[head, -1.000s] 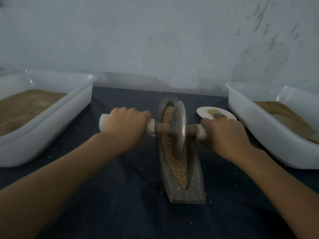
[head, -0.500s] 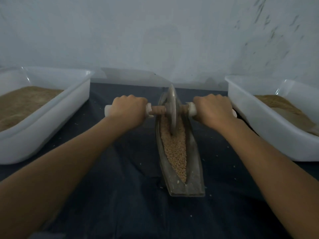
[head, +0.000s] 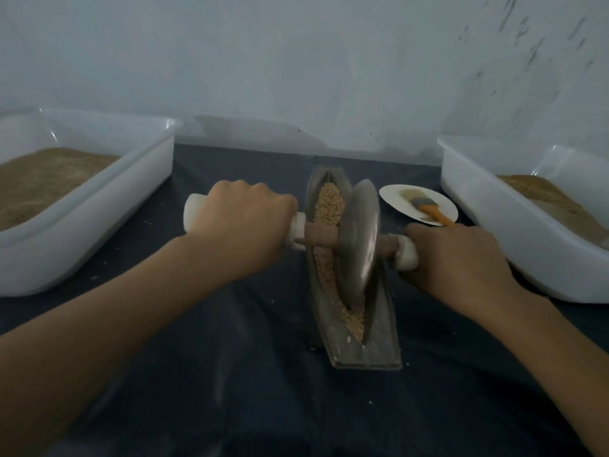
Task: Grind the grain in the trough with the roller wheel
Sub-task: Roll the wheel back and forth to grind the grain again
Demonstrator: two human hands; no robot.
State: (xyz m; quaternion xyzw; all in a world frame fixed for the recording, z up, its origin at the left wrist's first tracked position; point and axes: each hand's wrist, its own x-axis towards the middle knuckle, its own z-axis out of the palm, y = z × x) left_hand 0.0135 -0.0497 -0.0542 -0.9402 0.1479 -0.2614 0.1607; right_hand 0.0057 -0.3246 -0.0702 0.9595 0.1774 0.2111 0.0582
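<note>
L hand (head: pixel 240 227) was wrapped round the white grip on the axle's L end, knuckles up, fingers curled over it; R hand (head: pixel 461 258) gripped the white grip on the R end the same way, sitting a bit nearer the person than the L, so the axle (head: pixel 321 237) ran at a slant across the trough. Hands were well apart, one each side of the wheel (head: pixel 359 245). The wheel, a dull metal disc on the brown wooden axle, stood on edge in the trough's groove, leaning slightly, approx. mid-length, its lower rim down in the grain (head: pixel 328 202). Grain filled the groove from the far tip to the near tip, w/ the wheel hiding part of the middle. The trough (head: pixel 365 354), a long boat-shaped grey block, lay lengthwise away from the person on a dark cloth-covered surface (head: pixel 230 374); pale specks were scattered on the cloth near it. Just R of the trough's far end sat a small white plate (head: pixel 392 196) holding a brush (head: pixel 428 207) w/ an orange handle. A white tub (head: pixel 99 206) w/ brown meal stood far L, another tub (head: pixel 487 206) w/ brown meal far R, both touching the surface. A pale wall (head: pixel 296 61) rose behind.
</note>
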